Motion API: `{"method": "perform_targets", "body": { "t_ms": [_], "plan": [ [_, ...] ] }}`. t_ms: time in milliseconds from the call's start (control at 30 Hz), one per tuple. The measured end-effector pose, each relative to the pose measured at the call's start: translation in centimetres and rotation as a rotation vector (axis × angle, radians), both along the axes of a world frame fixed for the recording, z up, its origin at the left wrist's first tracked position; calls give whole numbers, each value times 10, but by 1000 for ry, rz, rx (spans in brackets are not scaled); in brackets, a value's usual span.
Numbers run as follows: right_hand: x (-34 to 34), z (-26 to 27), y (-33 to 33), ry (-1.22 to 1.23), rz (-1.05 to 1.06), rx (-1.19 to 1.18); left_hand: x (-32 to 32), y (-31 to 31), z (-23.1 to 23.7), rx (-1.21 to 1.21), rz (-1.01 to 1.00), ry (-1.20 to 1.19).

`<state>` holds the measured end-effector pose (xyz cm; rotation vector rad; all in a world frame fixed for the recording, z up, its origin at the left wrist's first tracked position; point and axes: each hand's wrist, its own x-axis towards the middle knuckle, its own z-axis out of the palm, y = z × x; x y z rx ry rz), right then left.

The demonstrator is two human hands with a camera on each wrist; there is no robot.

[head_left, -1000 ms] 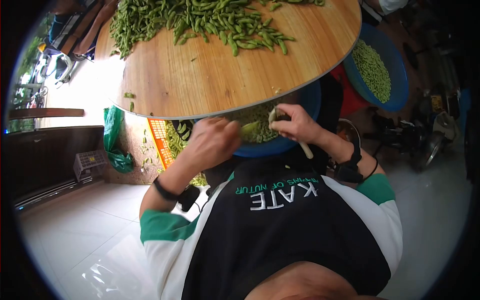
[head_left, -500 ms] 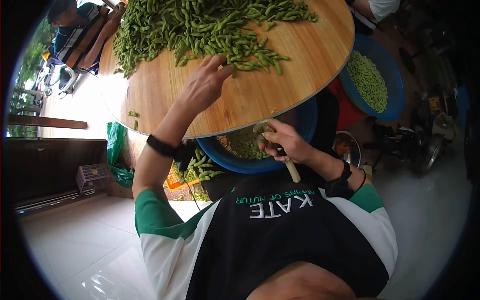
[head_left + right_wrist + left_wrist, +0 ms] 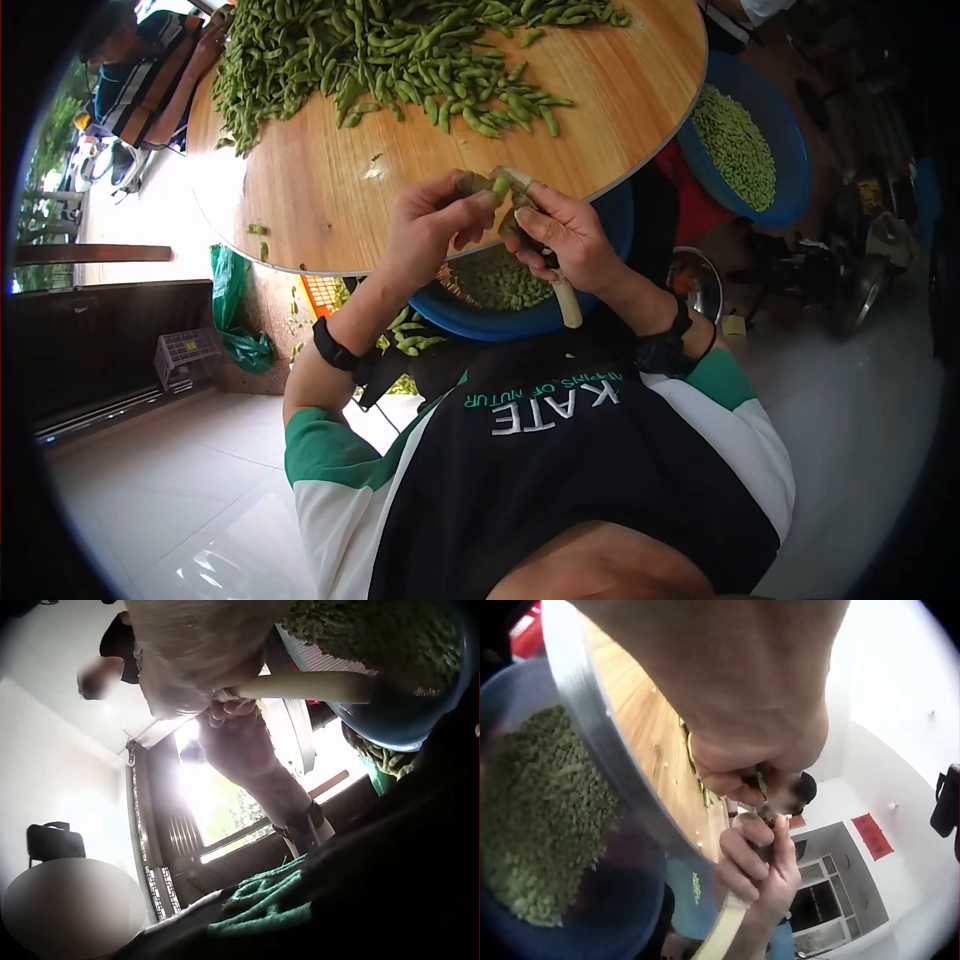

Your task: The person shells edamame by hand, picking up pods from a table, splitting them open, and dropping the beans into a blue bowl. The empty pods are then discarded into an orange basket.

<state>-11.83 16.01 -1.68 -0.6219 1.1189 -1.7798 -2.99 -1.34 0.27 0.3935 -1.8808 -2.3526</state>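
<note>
Over the near edge of the round wooden table (image 3: 420,165), the two hands meet. My left hand (image 3: 430,225) pinches a green pod (image 3: 501,187) between thumb and fingers. Curled round a pale handle (image 3: 568,303), my right hand (image 3: 570,240) holds a tool whose working end is hard to make out beside the pod. In the left wrist view the handle (image 3: 724,926) sticks out below the right hand (image 3: 754,862). The right wrist view shows the handle (image 3: 307,686) too. Beneath the hands sits a blue basin (image 3: 480,318) with shelled beans (image 3: 510,280).
Many pods (image 3: 340,60) are heaped on the table's far side. A second blue basin of beans (image 3: 735,145) stands at right, near a metal bowl (image 3: 697,290). An orange basket (image 3: 322,293) and green bag (image 3: 235,310) lie at left. Another person (image 3: 150,80) sits at upper left.
My left hand reached to the pods on the table, then came back beside my right hand with a pod. My right hand has risen slightly, still gripping the handle.
</note>
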Motion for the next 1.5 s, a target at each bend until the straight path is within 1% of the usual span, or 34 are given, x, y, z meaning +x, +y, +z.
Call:
{"method": "perform_targets", "body": {
  "t_ms": [67, 167, 233, 267, 333, 400, 467, 533, 567, 600, 633, 667, 700, 733, 767, 800, 833, 867, 900, 933, 967, 1000, 1067, 1100, 1133, 1167, 1200, 1233, 1300, 1367, 1433, 1467, 1500],
  "plan": [
    [2, 2, 0, -69, 77, -61, 3, 5, -6, 39, 20, -20],
    [4, 1, 0, -66, 113, -39, 6, 7, -12, 35, 61, -11],
    [5, -1, -1, -66, 116, -37, 8, 10, -10, 89, 139, -34],
    [5, -1, -1, -65, 119, -36, 9, 11, -11, 93, 140, -34],
    [7, -2, -2, -85, 110, -27, 12, 12, -14, -7, 170, 22],
    [9, -2, -3, -105, 102, -20, 13, 17, -14, -19, 192, 50],
    [12, -3, -3, 44, 31, 36, 15, 17, -17, -31, 215, 79],
    [12, -5, -5, 48, 19, 30, 15, 14, -21, 63, 192, 42],
    [13, -7, -5, 51, 5, 21, 15, 14, -21, 66, 196, 42],
    [12, -8, -4, 51, 9, 24, 14, 13, -17, 233, 182, -8],
    [11, -10, -2, 146, 1, 2, 13, 12, -15, 400, 168, -58],
    [10, -12, -1, 240, -7, -19, 13, 9, -20, 403, 173, -57],
    [7, -17, -4, 237, -1, -15, 14, 5, -28, 612, 33, -56],
    [0, -25, -10, 713, -144, -166, 15, 1, -33, 819, -109, -50],
    [-5, -32, -14, 1189, -289, -324, 15, 0, -34, 822, -105, -48],
    [-7, -37, -11, 1188, -284, -323, 15, -1, -33, 880, -136, -125],
    [-10, -42, -4, 1280, -274, -237, 16, -1, -30, 937, -170, -205],
    [-10, -44, 0, 1372, -265, -149, 17, 4, -26, 940, -170, -207],
    [-7, -41, 2, 1375, -263, -150, 15, 13, -16, 686, -75, -253],
    [-3, -35, 5, 1079, -240, -94, 14, 19, -10, 431, 19, -293],
    [1, -29, 9, 780, -218, -37, 14, 21, -12, 433, 16, -293],
    [0, -24, 11, 779, -220, -34, 14, 23, -16, 410, 43, -264],
    [-1, -15, 13, 208, -47, 106, 15, 25, -20, 380, 71, -234],
    [2, -19, 10, 118, -80, 82, 16, 28, -21, 364, 98, -162],
    [2, -17, 10, 118, -80, 79, 18, 30, -22, 348, 125, -90],
    [1, -14, 10, -15, -52, 52, 20, 32, -23, 345, 124, -89],
    [0, -13, 10, -148, -26, 23, 23, 35, -22, 299, 95, 9],
    [0, -13, 11, -148, -30, 20, 24, 36, -23, 254, 65, 106],
    [1, -13, 13, -301, -6, 15, 27, 33, -27, 272, 41, 98],
    [3, -12, 12, -313, -5, 29, 29, 30, -28, 290, 20, 90],
    [4, -12, 12, -321, -4, 40, 27, 27, -27, 514, 12, -10],
    [3, -14, 14, -215, 20, 81, 27, 27, -30, 512, 12, -9],
    [2, -15, 15, -111, 43, 122, 27, 27, -33, 458, 32, 38]
  ]
}}
